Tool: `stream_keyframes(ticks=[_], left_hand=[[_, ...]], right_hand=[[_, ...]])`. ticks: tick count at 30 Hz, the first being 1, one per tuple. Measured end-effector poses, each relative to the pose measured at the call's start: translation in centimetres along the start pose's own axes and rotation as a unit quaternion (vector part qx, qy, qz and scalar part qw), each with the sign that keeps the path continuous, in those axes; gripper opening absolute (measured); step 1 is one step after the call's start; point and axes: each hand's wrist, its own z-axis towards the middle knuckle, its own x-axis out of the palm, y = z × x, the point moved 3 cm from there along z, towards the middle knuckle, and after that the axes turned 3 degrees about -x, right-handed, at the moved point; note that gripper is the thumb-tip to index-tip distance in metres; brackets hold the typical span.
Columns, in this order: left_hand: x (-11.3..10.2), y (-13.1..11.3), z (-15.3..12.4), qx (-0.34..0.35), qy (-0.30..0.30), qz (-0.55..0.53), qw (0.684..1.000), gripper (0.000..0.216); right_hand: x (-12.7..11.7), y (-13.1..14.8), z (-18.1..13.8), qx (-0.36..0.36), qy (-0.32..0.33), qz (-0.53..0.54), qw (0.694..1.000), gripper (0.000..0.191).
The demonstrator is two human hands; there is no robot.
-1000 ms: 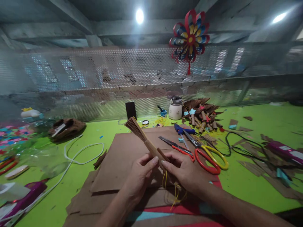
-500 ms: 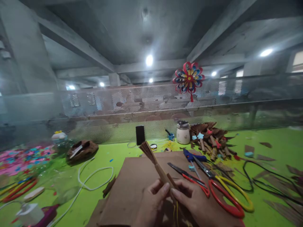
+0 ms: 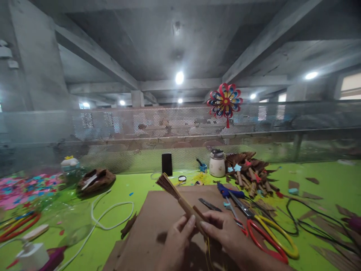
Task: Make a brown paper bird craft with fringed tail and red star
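Observation:
Between my two hands is a small brown paper broom (image 3: 182, 201), tilted with its fringed, pleated end up and to the left. My left hand (image 3: 180, 235) pinches it from the left with thumb and fingers. On its lower part, my right hand (image 3: 218, 229) grips it, the thumb lying along a brown strip. A yellow thread (image 3: 208, 248) hangs below my fingers. Under both hands lies a flat sheet of brown cardboard (image 3: 152, 214). Close to my right hand are large scissors with red and yellow handles (image 3: 275, 239) and a blue glue gun (image 3: 229, 191).
A pile of finished paper brooms (image 3: 249, 175) stands at the back right beside a white jar (image 3: 217, 165). A black phone-like slab (image 3: 167, 164) leans at the back. White cable (image 3: 113, 205), a plug (image 3: 34, 258) and colourful stars (image 3: 22, 188) lie left. Black cord (image 3: 318, 227) curls right.
The fringed end of the paper broom has swung left and leans more. Both hands have shifted slightly left and up, still holding it. The camera view has tilted a little.

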Motion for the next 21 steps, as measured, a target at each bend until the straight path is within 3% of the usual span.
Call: stream_keyframes(ticks=[7, 21], left_hand=[[-0.4, -0.3, 0.2, 0.036, -0.024, -0.006, 0.999, 0.027], [-0.4, 0.8, 0.7, -0.019, -0.059, -0.026, 0.998, 0.022]], right_hand=[[0.6, 0.2, 0.4, 0.014, -0.029, 0.010, 0.999, 0.036], [-0.1, -1.8, 0.3, 0.061, -0.048, 0.088, 0.993, 0.029]])
